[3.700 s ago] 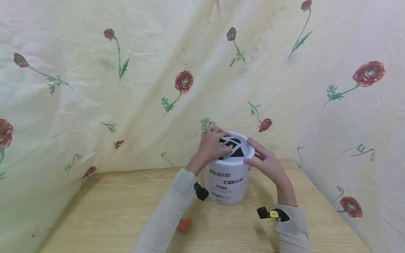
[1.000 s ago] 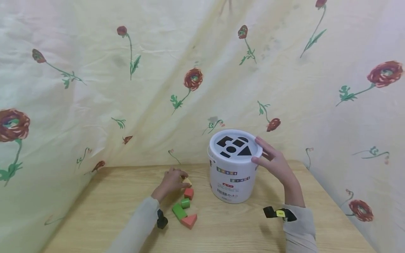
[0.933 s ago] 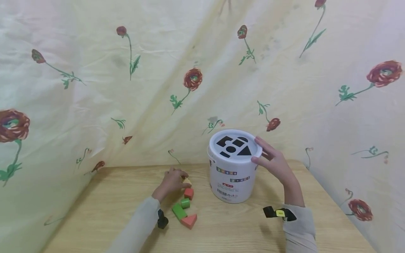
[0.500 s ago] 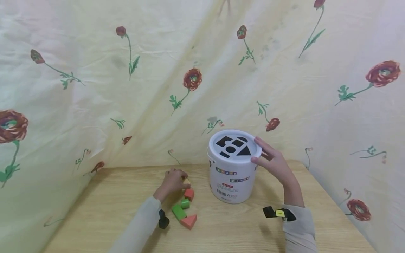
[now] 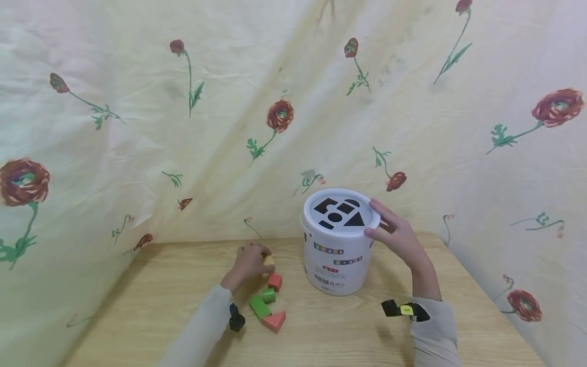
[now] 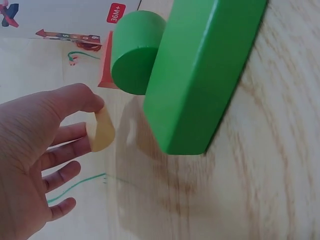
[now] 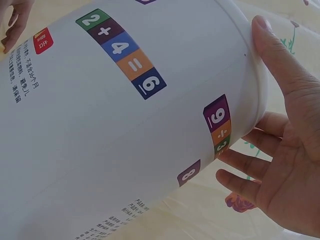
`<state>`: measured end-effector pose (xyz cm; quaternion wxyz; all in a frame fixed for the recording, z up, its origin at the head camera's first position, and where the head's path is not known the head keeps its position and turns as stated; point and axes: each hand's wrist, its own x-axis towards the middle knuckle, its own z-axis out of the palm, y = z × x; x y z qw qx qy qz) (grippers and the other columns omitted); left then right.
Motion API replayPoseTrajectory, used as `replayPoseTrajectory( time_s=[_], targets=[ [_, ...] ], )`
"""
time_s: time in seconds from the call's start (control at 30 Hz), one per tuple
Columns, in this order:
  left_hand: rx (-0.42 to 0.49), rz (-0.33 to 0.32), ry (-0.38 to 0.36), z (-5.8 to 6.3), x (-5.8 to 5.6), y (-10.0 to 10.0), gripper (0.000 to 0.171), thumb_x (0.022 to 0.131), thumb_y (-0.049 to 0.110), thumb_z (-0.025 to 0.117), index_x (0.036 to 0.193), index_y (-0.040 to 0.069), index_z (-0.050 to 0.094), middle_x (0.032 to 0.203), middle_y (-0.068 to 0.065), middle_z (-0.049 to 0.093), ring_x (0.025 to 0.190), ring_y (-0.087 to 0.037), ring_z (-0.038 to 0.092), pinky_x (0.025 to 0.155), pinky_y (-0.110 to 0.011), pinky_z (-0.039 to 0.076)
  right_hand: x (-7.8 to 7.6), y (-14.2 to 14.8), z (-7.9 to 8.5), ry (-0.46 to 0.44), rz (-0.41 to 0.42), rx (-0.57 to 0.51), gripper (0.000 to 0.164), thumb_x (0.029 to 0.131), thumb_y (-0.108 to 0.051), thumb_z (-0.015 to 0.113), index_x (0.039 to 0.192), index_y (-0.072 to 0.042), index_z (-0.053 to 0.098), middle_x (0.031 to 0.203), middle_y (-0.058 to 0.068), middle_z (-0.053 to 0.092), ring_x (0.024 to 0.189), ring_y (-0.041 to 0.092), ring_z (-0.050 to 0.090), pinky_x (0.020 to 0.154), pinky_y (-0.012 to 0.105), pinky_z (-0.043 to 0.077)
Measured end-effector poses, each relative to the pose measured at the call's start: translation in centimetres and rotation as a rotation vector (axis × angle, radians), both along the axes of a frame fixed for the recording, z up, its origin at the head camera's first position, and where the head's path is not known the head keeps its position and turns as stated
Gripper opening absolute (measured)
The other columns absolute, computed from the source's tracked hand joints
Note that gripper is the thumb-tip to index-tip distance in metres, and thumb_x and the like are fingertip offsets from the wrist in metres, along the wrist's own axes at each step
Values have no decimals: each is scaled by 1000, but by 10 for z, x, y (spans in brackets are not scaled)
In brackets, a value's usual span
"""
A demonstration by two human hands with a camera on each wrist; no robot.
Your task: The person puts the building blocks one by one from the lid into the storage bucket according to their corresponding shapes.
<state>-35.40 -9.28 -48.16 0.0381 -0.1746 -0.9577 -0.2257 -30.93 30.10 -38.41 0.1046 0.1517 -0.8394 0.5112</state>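
In the head view my left hand [image 5: 249, 264] is low at the table, left of the white bucket [image 5: 337, 265]. Its thumb and fingers pinch a small yellow block [image 6: 101, 131], which shows a curved face in the left wrist view and is partly covered by the fingers. The bucket stands upright under a lid [image 5: 362, 206] with black shaped openings. My right hand [image 5: 401, 239] holds the bucket's upper right side. Its thumb [image 7: 277, 57] lies at the rim, the other fingers bent against the side and partly hidden behind it.
Just nearer than the left hand lie a red block [image 5: 274, 282], a green cylinder [image 5: 268, 295], a green rectangular block [image 5: 260, 307] and a red triangular block [image 5: 274, 321]. All are on the wooden table [image 5: 330, 336]. A flowered cloth [image 5: 220, 127] hangs behind the table.
Since the oldest frame my left hand has left the lid and come down to the yellow block on the table. Over the last second it has barely moved. My right hand stays on the bucket.
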Motion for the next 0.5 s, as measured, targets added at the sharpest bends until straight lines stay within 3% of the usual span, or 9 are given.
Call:
replayPoseTrajectory(
  time_s=[0.3,0.5],
  targets=[
    [23,-5,109,16,6,1,42,78,27,86,113,7,72,102,-4,67,103,-26,51,96,-55,41,0,-1,0,-4,10,0,79,94,-29,73,161,-19,31,170,4,24,154,39,25,116,66,31],
    [10,-21,153,33,9,4,39,77,24,85,111,8,73,102,-4,70,100,-25,52,94,-52,41,-2,1,-1,4,16,6,80,95,-30,73,161,-20,30,170,4,23,154,38,25,116,65,31]
  ],
)
